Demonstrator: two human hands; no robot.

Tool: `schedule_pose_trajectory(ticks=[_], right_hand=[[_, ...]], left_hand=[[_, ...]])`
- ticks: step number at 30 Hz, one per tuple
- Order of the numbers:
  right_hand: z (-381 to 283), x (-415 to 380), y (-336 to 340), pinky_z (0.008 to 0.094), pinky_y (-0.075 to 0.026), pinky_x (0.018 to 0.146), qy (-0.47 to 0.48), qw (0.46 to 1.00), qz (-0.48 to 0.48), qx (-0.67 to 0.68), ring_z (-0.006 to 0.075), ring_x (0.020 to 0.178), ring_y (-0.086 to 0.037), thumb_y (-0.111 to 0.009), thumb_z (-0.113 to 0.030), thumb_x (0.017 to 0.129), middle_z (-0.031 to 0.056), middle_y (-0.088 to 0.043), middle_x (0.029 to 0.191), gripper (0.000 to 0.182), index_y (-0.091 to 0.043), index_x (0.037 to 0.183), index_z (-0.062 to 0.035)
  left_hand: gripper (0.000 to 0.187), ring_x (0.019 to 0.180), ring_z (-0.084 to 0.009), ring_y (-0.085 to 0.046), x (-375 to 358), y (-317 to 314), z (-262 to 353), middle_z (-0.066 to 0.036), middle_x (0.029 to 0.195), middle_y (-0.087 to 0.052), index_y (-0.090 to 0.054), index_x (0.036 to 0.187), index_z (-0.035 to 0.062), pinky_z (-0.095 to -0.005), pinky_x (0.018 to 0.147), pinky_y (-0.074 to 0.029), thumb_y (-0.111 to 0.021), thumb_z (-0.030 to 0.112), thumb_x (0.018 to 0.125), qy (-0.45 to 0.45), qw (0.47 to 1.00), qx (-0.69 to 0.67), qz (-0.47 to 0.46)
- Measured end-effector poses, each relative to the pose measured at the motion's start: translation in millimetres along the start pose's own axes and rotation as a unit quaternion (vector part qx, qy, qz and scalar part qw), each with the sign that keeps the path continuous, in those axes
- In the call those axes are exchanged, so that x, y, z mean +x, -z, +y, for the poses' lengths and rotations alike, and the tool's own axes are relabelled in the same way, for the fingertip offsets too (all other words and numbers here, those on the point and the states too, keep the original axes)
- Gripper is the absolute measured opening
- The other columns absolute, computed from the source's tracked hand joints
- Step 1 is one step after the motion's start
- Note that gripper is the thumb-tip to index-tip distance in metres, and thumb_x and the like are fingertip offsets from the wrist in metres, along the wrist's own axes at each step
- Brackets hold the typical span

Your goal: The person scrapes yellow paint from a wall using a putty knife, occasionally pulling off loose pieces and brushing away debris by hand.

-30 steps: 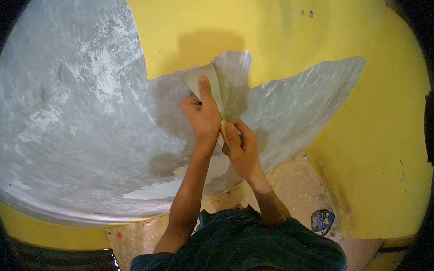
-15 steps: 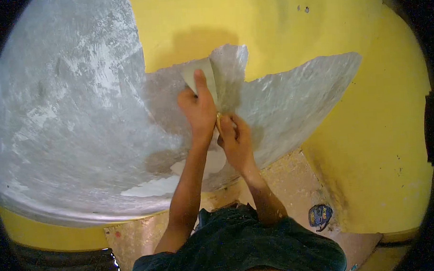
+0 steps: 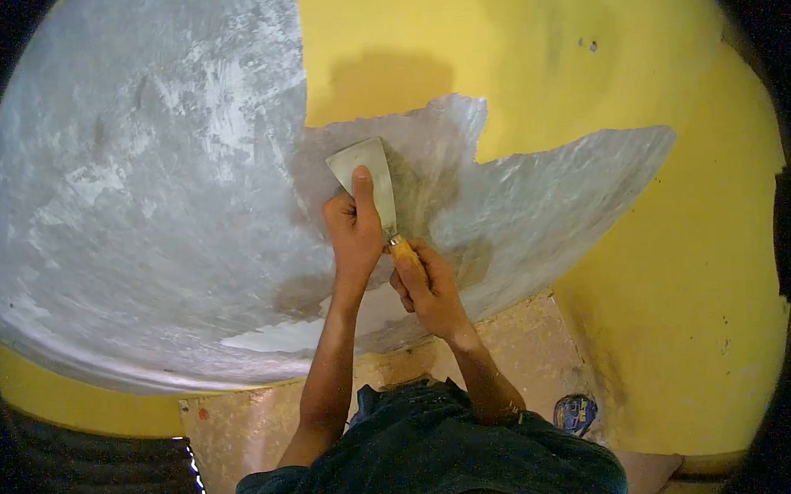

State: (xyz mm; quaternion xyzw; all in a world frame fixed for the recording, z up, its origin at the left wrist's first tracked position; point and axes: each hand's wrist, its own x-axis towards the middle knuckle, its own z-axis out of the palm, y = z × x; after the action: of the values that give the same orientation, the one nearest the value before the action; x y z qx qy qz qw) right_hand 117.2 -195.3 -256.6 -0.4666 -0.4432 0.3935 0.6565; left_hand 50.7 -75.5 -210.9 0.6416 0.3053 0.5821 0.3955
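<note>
A wide putty knife (image 3: 378,182) with a pale flat blade and a wooden handle lies close over the grey, bared part of the wall (image 3: 464,201). My right hand (image 3: 429,294) is closed around the handle. Higher up, my left hand (image 3: 354,235) grips the blade, its thumb pressed flat on the face and the other fingers curled at the side. The blade's front edge sits a little below the ragged border of the yellow paint (image 3: 381,82). Both hands cast shadows on the grey surface.
Speckled flooring (image 3: 521,347) shows below the wall. A blue and dark object (image 3: 575,413) rests on it at lower right, near the yellow side wall (image 3: 694,324). Dark ridged material (image 3: 98,475) fills the lower left corner.
Both hands and the putty knife have moved down toward my body, so the blade has come away from the yellow paint border. The camera view has shifted slightly.
</note>
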Motion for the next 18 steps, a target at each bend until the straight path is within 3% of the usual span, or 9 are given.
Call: schedule_pose_trajectory(ticks=[4, 6, 7, 9, 10, 11, 12, 13, 18], right_hand=[[10.2, 5.4, -22.0, 0.0185, -0.028, 0.046, 0.017, 1.000, -0.016, 0.005, 0.0017, 0.053, -0.035, -0.050, -0.028, 0.107, -0.0042, -0.047, 0.073, 0.030, -0.052, 0.127, -0.0050], [0.6, 7.6, -37.3, 0.0194, -0.033, 0.050, 0.127, 0.989, 0.054, -0.053, 0.0033, 0.056, -0.040, -0.050, -0.020, 0.106, 0.0004, -0.054, 0.078, 0.036, -0.047, 0.138, -0.0028], [-5.7, 8.4, -40.8, 0.0194, -0.033, 0.050, 0.127, 0.989, 0.055, -0.055, 0.0033, 0.056, -0.040, -0.050, -0.020, 0.106, 0.0004, -0.054, 0.078, 0.036, -0.047, 0.138, -0.0028], [-15.9, 10.7, -44.0, 0.0395, -0.050, 0.068, 0.208, 0.943, 0.104, -0.237, 0.0270, 0.076, -0.059, -0.052, -0.015, 0.102, 0.0183, -0.062, 0.091, 0.043, -0.047, 0.142, 0.0005], [-11.6, 12.9, -44.0, 0.0395, -0.050, 0.068, 0.208, 0.942, 0.107, -0.240, 0.0270, 0.076, -0.059, -0.052, -0.015, 0.102, 0.0183, -0.062, 0.091, 0.043, -0.047, 0.142, 0.0005], [-4.8, 16.2, -44.1, 0.0410, -0.050, 0.071, 0.234, 0.918, 0.107, -0.301, 0.0317, 0.077, -0.060, -0.051, -0.010, 0.100, 0.0209, -0.062, 0.093, 0.045, -0.046, 0.144, 0.0012], [-0.5, 18.4, -45.0, 0.0425, -0.050, 0.074, 0.258, 0.890, 0.106, -0.360, 0.0365, 0.079, -0.060, -0.051, -0.006, 0.098, 0.0235, -0.062, 0.094, 0.048, -0.044, 0.145, 0.0019], [1.3, 19.4, -45.7, 0.0425, -0.050, 0.074, 0.257, 0.889, 0.111, -0.363, 0.0365, 0.079, -0.060, -0.051, -0.006, 0.098, 0.0235, -0.062, 0.094, 0.048, -0.044, 0.145, 0.0019], [3.9, 25.0, -42.1, 0.0423, -0.049, 0.073, 0.263, 0.842, 0.244, -0.404, 0.0354, 0.079, -0.059, -0.046, 0.000, 0.097, 0.0214, -0.061, 0.093, 0.053, -0.043, 0.150, 0.0002]], left_hand=[[0.063, 0.051, -0.0053, -0.032, 6.8, 18.2, -1.4, 0.004, 0.049, -0.040, -0.047, 0.056, -0.0031, -0.0341, 0.044, -0.023, -0.052, 0.034, 0.107, -0.021, 1.000, -0.005, 0.005], [0.062, 0.051, -0.0078, -0.032, 5.5, 27.8, 9.2, 0.002, 0.049, -0.042, -0.047, 0.057, -0.0036, -0.0352, 0.045, -0.024, -0.052, 0.033, 0.107, -0.026, 1.000, 0.002, 0.011], [0.061, 0.051, -0.0103, -0.032, 5.3, 32.1, 11.8, -0.001, 0.049, -0.044, -0.048, 0.058, -0.0040, -0.0362, 0.046, -0.026, -0.052, 0.032, 0.107, -0.032, 0.999, 0.009, 0.013], [0.060, 0.048, -0.0169, -0.038, 10.6, 40.8, 2.4, -0.008, 0.050, -0.049, -0.051, 0.059, -0.0048, -0.0390, 0.047, -0.030, -0.052, 0.032, 0.106, -0.044, 0.997, 0.051, -0.040], [0.059, 0.046, -0.0234, -0.043, 13.8, 44.9, -1.5, -0.015, 0.052, -0.054, -0.054, 0.061, -0.0056, -0.0418, 0.048, -0.034, -0.051, 0.032, 0.106, -0.056, 0.990, 0.095, -0.093], [0.059, 0.046, -0.0234, -0.043, 16.6, 45.6, -0.2, -0.015, 0.052, -0.054, -0.054, 0.061, -0.0056, -0.0418, 0.048, -0.034, -0.051, 0.032, 0.106, -0.057, 0.990, 0.092, -0.096], [0.058, 0.050, -0.0315, -0.050, 18.6, 43.1, 3.0, -0.021, 0.057, -0.056, -0.058, 0.062, -0.0050, -0.0444, 0.051, -0.038, -0.051, 0.034, 0.105, -0.107, 0.975, 0.144, -0.131], [0.058, 0.054, -0.0396, -0.057, 21.0, 42.4, 5.9, -0.026, 0.062, -0.058, -0.061, 0.063, -0.0044, -0.0471, 0.053, -0.043, -0.051, 0.036, 0.104, -0.158, 0.954, 0.194, -0.165], [0.057, 0.064, -0.0393, -0.065, 36.1, 65.5, 44.0, -0.022, 0.067, -0.064, -0.065, 0.066, -0.0002, -0.0471, 0.058, -0.048, -0.054, 0.043, 0.100, -0.144, 0.916, 0.286, -0.242]])
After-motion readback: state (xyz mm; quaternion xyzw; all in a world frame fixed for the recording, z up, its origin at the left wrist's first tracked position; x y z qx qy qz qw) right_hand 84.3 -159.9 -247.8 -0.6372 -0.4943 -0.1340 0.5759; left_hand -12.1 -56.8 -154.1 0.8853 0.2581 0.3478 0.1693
